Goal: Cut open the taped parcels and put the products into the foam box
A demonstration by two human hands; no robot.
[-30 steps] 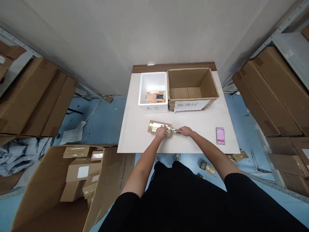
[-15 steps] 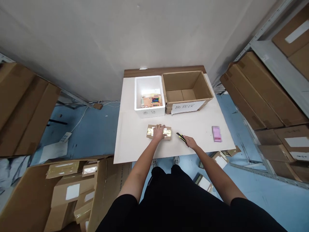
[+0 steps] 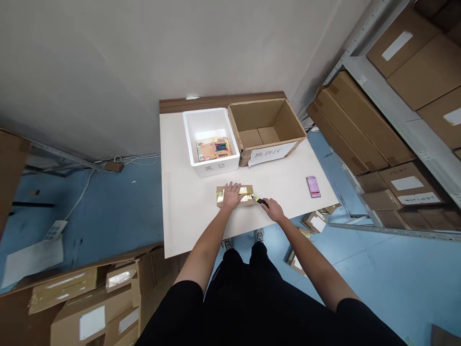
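A small taped cardboard box [image 3: 247, 198] lies flat near the front of the white-topped table. My left hand [image 3: 231, 196] rests on its left half, fingers spread and pressed flat against it. In my right hand [image 3: 272, 209] is a black and yellow box cutter [image 3: 262, 203], with the fingers wrapped round its handle. Its tip touches the right end of the box, by the shiny tape. Part of the box is hidden under my left hand.
Behind stand a white foam bin [image 3: 216, 167] with printed packages inside and an open cardboard carton [image 3: 264, 143] with a paper label. A pink pixelated item [image 3: 313, 187] lies on the right. Boxes fill a large carton [image 3: 146, 281] at lower left and shelves [image 3: 378, 91] at right.
My right hand has moved left, bringing the box cutter from beside the box to its right end. My left hand stays on the box. The view has shifted slightly.
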